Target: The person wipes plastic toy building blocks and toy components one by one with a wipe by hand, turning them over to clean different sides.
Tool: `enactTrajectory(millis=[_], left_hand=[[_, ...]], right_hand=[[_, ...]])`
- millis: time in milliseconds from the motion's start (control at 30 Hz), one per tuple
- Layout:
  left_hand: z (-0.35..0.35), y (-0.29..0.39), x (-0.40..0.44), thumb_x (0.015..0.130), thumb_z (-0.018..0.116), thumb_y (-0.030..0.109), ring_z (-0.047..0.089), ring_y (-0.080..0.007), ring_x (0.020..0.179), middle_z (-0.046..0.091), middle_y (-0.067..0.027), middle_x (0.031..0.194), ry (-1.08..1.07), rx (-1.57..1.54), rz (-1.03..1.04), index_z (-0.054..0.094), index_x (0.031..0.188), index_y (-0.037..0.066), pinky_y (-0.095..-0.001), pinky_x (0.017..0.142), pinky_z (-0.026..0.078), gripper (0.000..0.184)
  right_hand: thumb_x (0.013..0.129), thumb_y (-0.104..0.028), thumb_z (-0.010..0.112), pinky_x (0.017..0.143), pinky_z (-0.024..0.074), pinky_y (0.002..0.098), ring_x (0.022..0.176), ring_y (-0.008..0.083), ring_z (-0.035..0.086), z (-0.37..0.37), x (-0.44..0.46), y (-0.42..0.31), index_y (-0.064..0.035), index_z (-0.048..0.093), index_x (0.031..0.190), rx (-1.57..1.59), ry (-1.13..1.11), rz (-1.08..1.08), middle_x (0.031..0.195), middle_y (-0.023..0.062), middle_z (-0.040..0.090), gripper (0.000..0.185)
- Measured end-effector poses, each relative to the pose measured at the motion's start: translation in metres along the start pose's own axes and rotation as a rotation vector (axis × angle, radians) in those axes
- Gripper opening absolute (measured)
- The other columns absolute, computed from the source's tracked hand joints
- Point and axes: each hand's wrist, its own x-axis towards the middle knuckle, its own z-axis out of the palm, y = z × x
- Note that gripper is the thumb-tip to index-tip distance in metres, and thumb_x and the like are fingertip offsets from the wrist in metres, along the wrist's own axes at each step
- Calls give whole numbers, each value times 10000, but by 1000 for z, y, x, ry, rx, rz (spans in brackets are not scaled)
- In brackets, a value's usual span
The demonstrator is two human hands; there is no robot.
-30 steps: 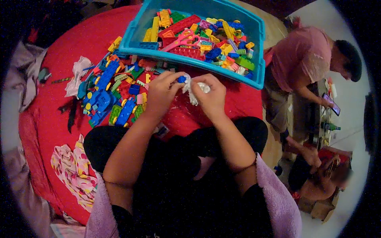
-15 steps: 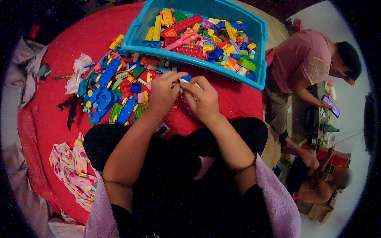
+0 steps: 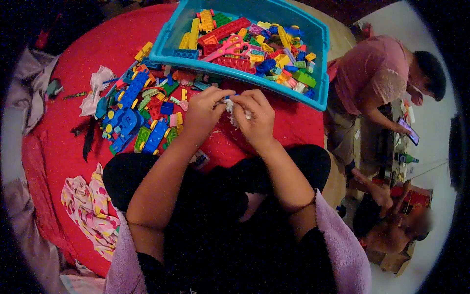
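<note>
Both my hands meet just in front of the blue tub [image 3: 240, 72], fingertips almost touching. My left hand [image 3: 204, 107] is closed in a pinch at a small blue piece, mostly hidden by the fingers. My right hand [image 3: 255, 117] is closed on a crumpled white tissue [image 3: 231, 109], which hangs below the fingertips and meets the blue piece. Left of my hands lies a heap of toy bricks, with a blue wheeled brick base [image 3: 155, 137] nearest. The tub holds many coloured bricks and pink scissors [image 3: 229, 48].
A red cloth [image 3: 63, 127] covers the round surface. A spotted cloth [image 3: 90, 210] lies at left, a pale pink cloth piece [image 3: 97, 90] above it. At right a person [image 3: 377, 83] holds a phone [image 3: 408, 131]; another person [image 3: 387, 235] sits lower down.
My right hand has shifted slightly right and turned, and more of the white tissue shows between my hands. Less of the blue piece shows.
</note>
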Motion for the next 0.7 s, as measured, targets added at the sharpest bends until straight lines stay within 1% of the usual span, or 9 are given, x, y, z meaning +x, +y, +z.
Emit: enactTrajectory(millis=[200,267,300,367,467,533,600,633,700], left_hand=[[1,0,0,675,613,5,579,-248,694,576,-124,776,8,-25,-9,628,917,28,-314,637,466,243],[0,2,0,674,622,17,576,-247,681,575,-123,769,1,-22,-20,628,917,28,-311,631,466,243],[-1,2,0,673,631,28,573,-245,669,573,-121,762,-4,-19,-32,629,918,28,-308,625,465,244],[0,1,-1,676,629,29,572,-235,663,571,-119,757,-11,-7,-46,629,919,28,-303,622,463,244],[0,1,0,681,625,32,571,-213,657,571,-115,755,2,-44,-94,628,926,28,-295,618,461,245],[-3,3,2,684,625,35,572,-201,657,574,-113,758,23,-94,-131,627,931,28,-291,617,460,247],[-11,5,5,707,630,74,583,-196,785,615,-109,879,24,-75,-178,624,968,46,-296,722,457,263],[-12,3,6,707,630,74,583,-196,785,615,-109,879,25,-75,-181,624,968,46,-296,722,457,263],[-15,1,6,719,621,71,574,-188,832,607,-97,926,-103,-161,-252,610,993,38,-293,756,446,277]], right_hand=[[692,-39,599,646,472,347,732,287,572,-1,1,9,-22,595,824,-24,58,63,782,131,564,134],[712,-85,593,650,468,347,731,286,577,-2,0,10,-27,589,814,-20,28,250,781,138,581,118],[712,-85,593,650,468,347,731,286,577,-3,1,10,-27,589,814,-20,28,250,781,138,581,118],[717,-127,598,661,466,344,729,266,588,-5,1,11,-30,583,804,89,-68,470,792,144,598,131],[706,-143,614,666,465,335,718,246,595,-5,-4,31,-35,591,846,160,-161,541,787,139,610,178],[697,-146,620,665,464,330,714,236,595,-3,-8,35,-37,593,872,160,-236,502,775,124,613,208],[703,-186,647,646,464,312,682,202,587,-3,-7,31,-31,592,935,252,-323,458,736,85,614,284],[703,-186,647,646,464,312,682,202,587,-4,-5,27,-31,592,935,253,-325,460,736,85,614,284],[745,-241,656,588,459,287,648,156,574,-5,-1,23,-33,595,920,420,-356,663,736,58,612,279]])
